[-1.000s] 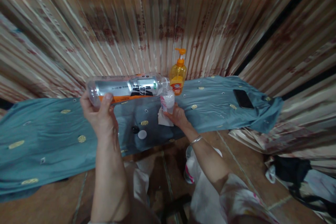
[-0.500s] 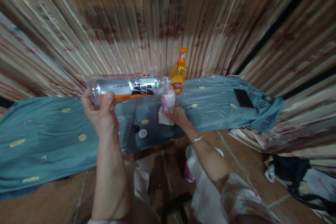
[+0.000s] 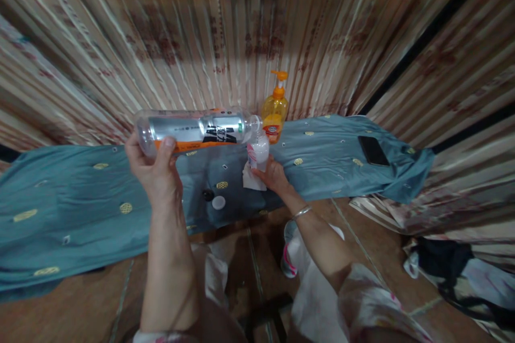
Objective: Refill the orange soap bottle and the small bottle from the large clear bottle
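My left hand (image 3: 155,166) is wrapped round the base of a large clear plastic bottle (image 3: 193,129) with a silver, orange and black label. That bottle lies nearly level in the air, its uncapped neck pointing right, over the top of a small white and pink bottle (image 3: 258,153). My right hand (image 3: 273,174) grips the small bottle low down, with a white tissue (image 3: 252,179) under it. Whether liquid is passing between the two cannot be made out. A black cap (image 3: 208,195) and a white cap (image 3: 219,202) lie on the cloth nearer to me.
An orange pump bottle (image 3: 276,112) stands just behind the small bottle. Farther right lies a black phone (image 3: 373,150). Both are on a bench covered with a blue-green cloth (image 3: 80,193). Striped curtains (image 3: 181,27) hang behind, and a dark bag (image 3: 446,262) is at the lower right.
Almost nothing differs. The large bottle's base has risen very slightly, and both hands keep their places and grips.
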`<state>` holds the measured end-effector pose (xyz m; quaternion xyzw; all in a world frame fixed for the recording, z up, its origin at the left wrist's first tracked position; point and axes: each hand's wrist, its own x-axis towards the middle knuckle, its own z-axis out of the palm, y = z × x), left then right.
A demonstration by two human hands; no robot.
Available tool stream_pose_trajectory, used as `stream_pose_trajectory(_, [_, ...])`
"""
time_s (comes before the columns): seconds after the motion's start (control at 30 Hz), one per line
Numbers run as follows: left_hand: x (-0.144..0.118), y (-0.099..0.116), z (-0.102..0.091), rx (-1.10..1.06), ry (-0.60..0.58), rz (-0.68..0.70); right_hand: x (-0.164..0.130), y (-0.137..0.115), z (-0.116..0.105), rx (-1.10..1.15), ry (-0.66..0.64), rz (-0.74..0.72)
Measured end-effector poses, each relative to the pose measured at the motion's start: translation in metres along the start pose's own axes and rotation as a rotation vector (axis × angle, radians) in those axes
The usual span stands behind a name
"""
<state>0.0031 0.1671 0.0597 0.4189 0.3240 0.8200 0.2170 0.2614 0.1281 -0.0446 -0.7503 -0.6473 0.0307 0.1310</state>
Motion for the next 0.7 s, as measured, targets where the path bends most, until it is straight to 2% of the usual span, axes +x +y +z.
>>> stream_pose_trajectory(0.23, [0.004, -0.010, -0.004, -0.013, -0.006, 0.013, 0.001, 0.003, 0.002, 0.027, 0.024, -0.022])
stream_pose_trajectory(0.7, [0.007, -0.017, -0.005, -0.053, -0.021, 0.035, -0.001, -0.006, -0.008, 0.061, -0.033, 0.045])
